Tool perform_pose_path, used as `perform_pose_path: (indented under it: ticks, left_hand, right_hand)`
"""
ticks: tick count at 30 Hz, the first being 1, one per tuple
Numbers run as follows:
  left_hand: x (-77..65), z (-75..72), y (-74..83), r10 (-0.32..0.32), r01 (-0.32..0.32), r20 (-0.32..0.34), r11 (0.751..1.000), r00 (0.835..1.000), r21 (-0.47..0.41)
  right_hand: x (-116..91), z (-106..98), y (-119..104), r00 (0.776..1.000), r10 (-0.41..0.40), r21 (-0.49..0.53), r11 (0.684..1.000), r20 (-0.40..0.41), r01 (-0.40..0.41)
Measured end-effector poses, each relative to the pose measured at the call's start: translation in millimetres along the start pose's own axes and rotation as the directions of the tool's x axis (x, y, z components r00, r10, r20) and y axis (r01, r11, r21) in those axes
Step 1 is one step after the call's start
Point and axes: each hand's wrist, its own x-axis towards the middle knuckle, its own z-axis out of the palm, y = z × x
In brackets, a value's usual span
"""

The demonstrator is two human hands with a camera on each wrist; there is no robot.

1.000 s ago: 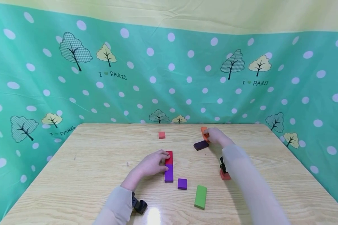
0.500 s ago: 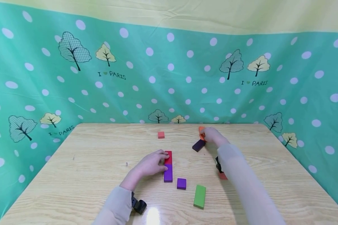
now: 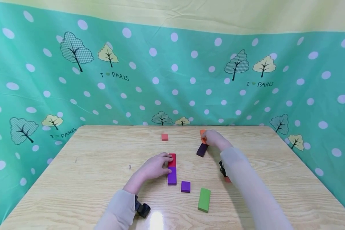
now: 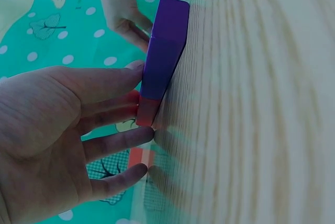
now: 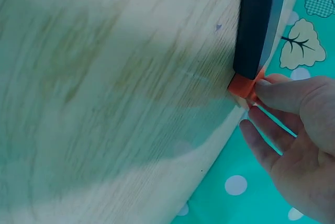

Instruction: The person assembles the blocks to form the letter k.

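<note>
My left hand [image 3: 153, 166] rests at a red block [image 3: 173, 164] and a long purple block [image 3: 172, 178], which lie end to end in one line. Its thumb touches the purple block in the left wrist view, and the fingers reach the red one, spread and fairly straight. Farther back on the right, my right hand [image 3: 215, 139] pinches an orange block [image 3: 202, 133] between thumb and fingers, covering part of it. A long black block [image 3: 202, 150] lies with its far end against the orange block's near end; the right wrist view shows the black block [image 5: 256, 30] there too.
A small purple block [image 3: 185, 187] and a long green block [image 3: 204, 200] lie nearer on the wooden table [image 3: 103, 143]. One small light-red block [image 3: 164, 137] sits at the back. Another red block [image 3: 227, 180] is mostly hidden under the right forearm. A patterned curtain [image 3: 146, 76] hangs behind.
My right hand has slid the orange block slightly left. The black block has turned from slanting sideways to pointing more toward me. My left hand has stayed in place.
</note>
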Motion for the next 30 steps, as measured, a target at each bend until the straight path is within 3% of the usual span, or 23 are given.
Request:
perform_pose_path:
  ticks: [5, 11, 19, 30]
  left_hand:
    - [0.0, -0.2, -0.2, -0.004, 0.004, 0.001, 1.0, 1.0, 0.007]
    - [-0.4, 0.4, -0.5, 0.009, -0.009, -0.002, 1.0, 1.0, 0.005]
    - [0.3, 1.8, -2.8, 0.001, -0.001, -0.008, 1.0, 1.0, 0.002]
    - [0.8, 4.2, -2.8, -0.013, 0.012, -0.008, 1.0, 1.0, -0.008]
  right_hand:
    - [0.1, -0.7, -1.6, 1.0, -0.006, 0.008, 1.0, 0.004, 0.006]
    - [-1.6, -0.4, -1.6, 0.998, 0.054, 0.074, 0.996, 0.029, -0.056]
    - [-4.6, -0.1, -4.5, 0.999, 0.017, 0.138, 0.99, 0.03, -0.021]
    - [-6.2, 1.7, -1.1, 0.996, 0.064, 0.286, 0.955, 0.058, -0.078]
